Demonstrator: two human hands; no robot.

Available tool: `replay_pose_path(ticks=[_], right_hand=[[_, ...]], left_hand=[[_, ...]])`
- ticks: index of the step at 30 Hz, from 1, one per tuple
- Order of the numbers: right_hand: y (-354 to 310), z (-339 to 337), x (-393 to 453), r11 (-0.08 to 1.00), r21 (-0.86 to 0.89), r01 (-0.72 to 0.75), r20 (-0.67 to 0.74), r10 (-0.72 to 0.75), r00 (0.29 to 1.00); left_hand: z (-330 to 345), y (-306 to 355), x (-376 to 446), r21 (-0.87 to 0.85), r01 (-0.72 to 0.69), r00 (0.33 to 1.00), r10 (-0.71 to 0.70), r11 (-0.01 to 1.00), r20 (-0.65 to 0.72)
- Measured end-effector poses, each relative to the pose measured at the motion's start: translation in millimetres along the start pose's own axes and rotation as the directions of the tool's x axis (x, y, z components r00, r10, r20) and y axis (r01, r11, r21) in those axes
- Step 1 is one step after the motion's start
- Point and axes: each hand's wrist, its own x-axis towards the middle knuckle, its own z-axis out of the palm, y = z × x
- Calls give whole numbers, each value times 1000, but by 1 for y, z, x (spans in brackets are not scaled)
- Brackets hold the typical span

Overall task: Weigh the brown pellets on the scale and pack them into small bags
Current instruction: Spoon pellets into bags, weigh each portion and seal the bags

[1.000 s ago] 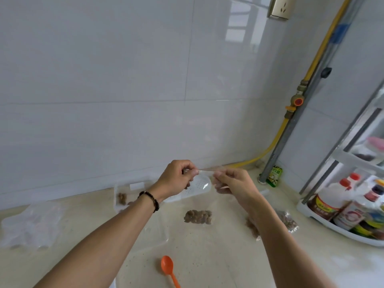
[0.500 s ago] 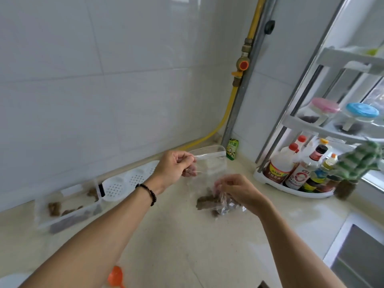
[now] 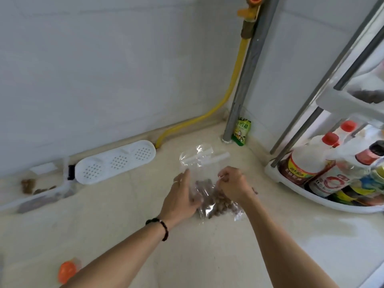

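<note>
Both hands are on the clear bag (image 3: 204, 173) lying on the beige counter (image 3: 124, 221). Left hand (image 3: 181, 196): fingers mostly straight and close together, laid flat along the bag's left edge, thumb tucked toward the plastic, so it presses rather than grips. Right hand (image 3: 233, 183): fingers curled in, thumb and forefinger pinching the bag's right edge about halfway up. Brown pellets (image 3: 209, 201) sit in the lower part of the plastic between the two hands; a second filled bag seems to lie under it, but I can't tell where one ends. The bag's zip strip points toward the wall, away from the hands. More pellets in a clear tray (image 3: 39, 196) far left, beside a white perforated lid (image 3: 115, 162). Orange spoon (image 3: 67, 272) bottom left, partly behind the left forearm. Bottle rack (image 3: 324, 196) at right, well apart.
</note>
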Motion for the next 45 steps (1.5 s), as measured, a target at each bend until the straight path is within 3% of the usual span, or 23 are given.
replay_pose_path(ticks=[2,5,10,17,21,27,33,37,40,45], right_hand=[[0,1,1,980,-196,29,-30,-36,999],[4,-1,0,908,-399,124,-10,-139,990],[5,3,-2,863,-467,194,-15,-227,974],[-33,23,-14,768,-516,380,52,-415,909],[-76,57,-24,712,-484,509,135,-513,847],[-137,146,-54,614,-422,667,304,-597,742],[-170,223,-76,547,-400,736,450,-582,677],[-182,262,-84,583,-374,721,528,-506,683],[-193,286,-88,669,-330,666,551,-436,712],[-203,313,-87,824,-263,503,523,-316,791]], left_hand=[[17,-6,-4,81,-25,997,19,996,72],[27,-5,-4,124,-17,997,8,992,73],[24,-5,-1,189,-20,998,9,982,61],[-11,-35,-19,427,-53,997,73,903,-31],[-54,-76,-50,477,72,990,-3,876,-143],[-118,-152,-125,414,376,916,-265,829,-301],[-165,-220,-171,321,559,823,-466,765,-324],[-177,-242,-177,327,634,774,-574,701,-269],[-180,-256,-174,344,667,744,-620,661,-249],[-187,-270,-170,410,650,756,-595,640,-272]])
